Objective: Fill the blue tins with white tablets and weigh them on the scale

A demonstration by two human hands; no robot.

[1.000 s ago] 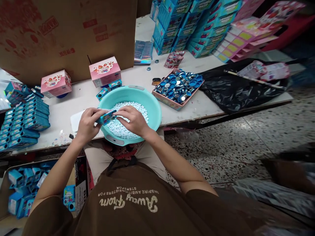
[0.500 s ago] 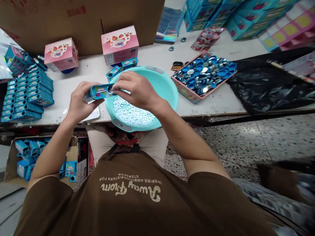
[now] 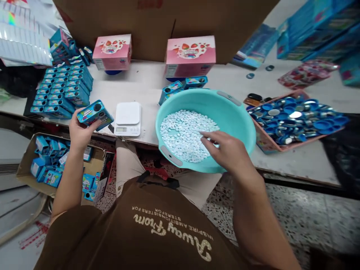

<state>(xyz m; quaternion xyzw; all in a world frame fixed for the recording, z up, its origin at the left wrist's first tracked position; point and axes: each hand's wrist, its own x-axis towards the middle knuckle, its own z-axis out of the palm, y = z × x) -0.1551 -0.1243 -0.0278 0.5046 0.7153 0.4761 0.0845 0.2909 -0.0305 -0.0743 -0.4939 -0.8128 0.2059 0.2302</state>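
Note:
A blue candy tin [image 3: 95, 113] with a round hole in its top is in the grip of my left hand [image 3: 80, 129], tilted, left of a white kitchen scale [image 3: 128, 116]. The scale bears nothing. My right hand [image 3: 230, 152] is over the turquoise basin [image 3: 236, 123], its fingertips at the small pale candies [image 3: 187, 137]. Its fingers are a little apart and curled, and I see nothing between them. Two more blue tins [image 3: 173, 89] stand behind the basin.
Rows of blue tins [image 3: 63, 90] stand at the left. More tins lie in a cardboard box [image 3: 30, 180] below. On the right, a pink tray [image 3: 270, 140] holds blue-and-silver lids. Two pink boxes [image 3: 191, 52] stand before a large carton [image 3: 219, 30].
My left hand has carried the tin left, away from above the scale and basin. My right hand has left the tin's opening and come down to the candies. The view has shifted left.

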